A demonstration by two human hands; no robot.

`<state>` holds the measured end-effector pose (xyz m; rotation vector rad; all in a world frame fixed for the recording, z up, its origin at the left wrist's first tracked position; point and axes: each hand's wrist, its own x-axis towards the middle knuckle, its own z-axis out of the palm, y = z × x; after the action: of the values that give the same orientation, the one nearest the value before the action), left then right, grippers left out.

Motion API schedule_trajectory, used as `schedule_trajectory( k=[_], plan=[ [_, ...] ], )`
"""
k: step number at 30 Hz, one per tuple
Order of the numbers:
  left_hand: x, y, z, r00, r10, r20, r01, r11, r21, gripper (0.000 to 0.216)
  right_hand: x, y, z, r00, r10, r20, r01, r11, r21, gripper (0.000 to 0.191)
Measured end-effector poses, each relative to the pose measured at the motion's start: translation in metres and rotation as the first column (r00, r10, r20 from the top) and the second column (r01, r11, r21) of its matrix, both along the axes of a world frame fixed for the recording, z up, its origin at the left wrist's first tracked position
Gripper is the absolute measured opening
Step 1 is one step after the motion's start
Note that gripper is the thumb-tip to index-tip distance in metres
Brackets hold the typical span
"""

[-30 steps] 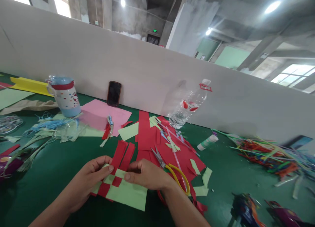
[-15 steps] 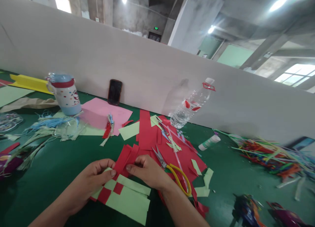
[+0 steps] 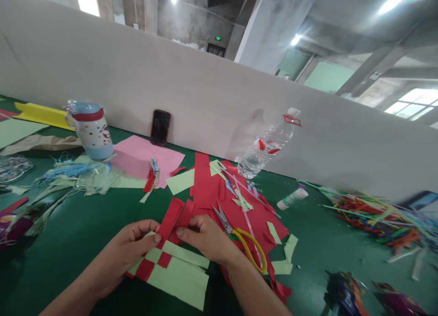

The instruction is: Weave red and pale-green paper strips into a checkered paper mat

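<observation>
A woven piece of paper, with red strips crossing light green strips, is held low over the table. My left hand pinches its left side, thumb on top, where red and green meet. The fingers of my right hand are closed on the red strip to the right, and a narrow gap separates this from the red strip beside it. Red and green squares alternate near the left edge. Just right of my right hand, scissors with yellow handles lie with blades apart on red paper.
Behind stand a blue and white cup, a phone leaning on the partition, and a tilted water bottle. A glue stick and a heap of colourful strips lie right. Pink paper and blue cords lie left.
My right hand's red strip has come slightly away from the strip beside it, and the gap between them looks wider. Both hands stay in nearly the same place.
</observation>
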<state>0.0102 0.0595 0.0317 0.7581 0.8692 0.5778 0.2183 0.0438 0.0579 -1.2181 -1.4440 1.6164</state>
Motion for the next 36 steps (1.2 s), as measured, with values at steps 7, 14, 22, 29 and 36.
schedule_trajectory(
  k=[7, 14, 22, 29, 36],
  plan=[
    [0.001, 0.0, 0.002, 1.0, 0.001, -0.009, -0.001, 1.0, -0.016, 0.031, 0.0, 0.001, -0.007, 0.996, -0.061, 0.07, 0.061, 0.998, 0.007, 0.049],
    [0.002, 0.001, 0.003, 1.0, 0.016, 0.016, -0.015, 0.999, -0.037, 0.031, -0.002, 0.0, -0.007, 0.998, -0.03, 0.061, 0.03, 0.999, 0.014, 0.042],
    [0.0, 0.0, 0.001, 1.0, 0.016, 0.012, -0.015, 0.999, -0.037, 0.029, 0.002, 0.001, -0.01, 0.981, -0.061, 0.184, 0.057, 0.998, 0.032, 0.056],
    [-0.001, -0.001, 0.0, 0.998, -0.013, -0.061, 0.017, 0.998, 0.057, 0.031, -0.012, -0.001, -0.009, 0.995, -0.071, -0.074, 0.071, 0.997, -0.007, 0.048],
    [-0.013, -0.043, -0.008, 0.952, 0.2, -0.232, -0.131, 0.951, 0.281, 0.051, -0.027, -0.009, -0.021, 0.999, 0.042, 0.003, -0.042, 0.999, 0.029, 0.041]
  ],
)
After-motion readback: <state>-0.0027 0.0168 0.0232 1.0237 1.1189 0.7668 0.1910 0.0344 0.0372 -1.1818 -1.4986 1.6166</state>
